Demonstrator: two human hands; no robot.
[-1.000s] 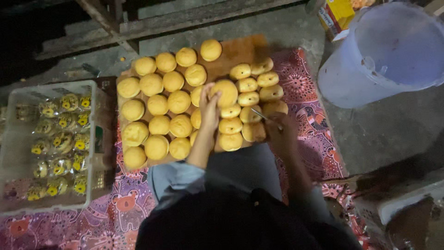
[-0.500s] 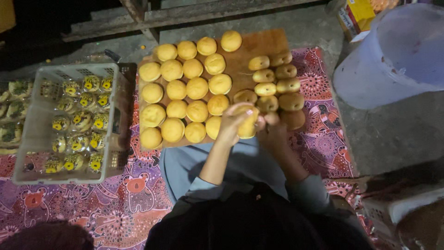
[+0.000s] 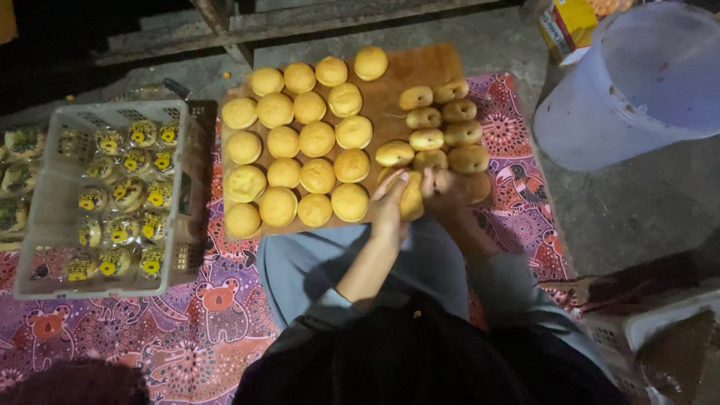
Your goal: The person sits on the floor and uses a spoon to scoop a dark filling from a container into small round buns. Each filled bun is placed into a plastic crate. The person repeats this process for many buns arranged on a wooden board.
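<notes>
A wooden board (image 3: pixel 405 71) lies in front of my knees, covered with several round yellow buns (image 3: pixel 316 139) in rows on its left half and several smaller, darker buns (image 3: pixel 442 135) on its right half. My left hand (image 3: pixel 390 199) and my right hand (image 3: pixel 442 189) meet at the board's near edge, both closed around one yellow bun (image 3: pixel 412 196) held between them. Whether my right hand also holds a tool is hidden.
A grey plastic crate (image 3: pixel 56 202) with several wrapped buns stands to the left on a patterned purple cloth (image 3: pixel 187 322). A large pale bucket (image 3: pixel 637 82) stands at the far right on the concrete floor, with a yellow box (image 3: pixel 566 26) behind it.
My left hand has picked a bun off the board's middle and drawn it toward me. My right hand has come in to meet it. The view has shifted left.
</notes>
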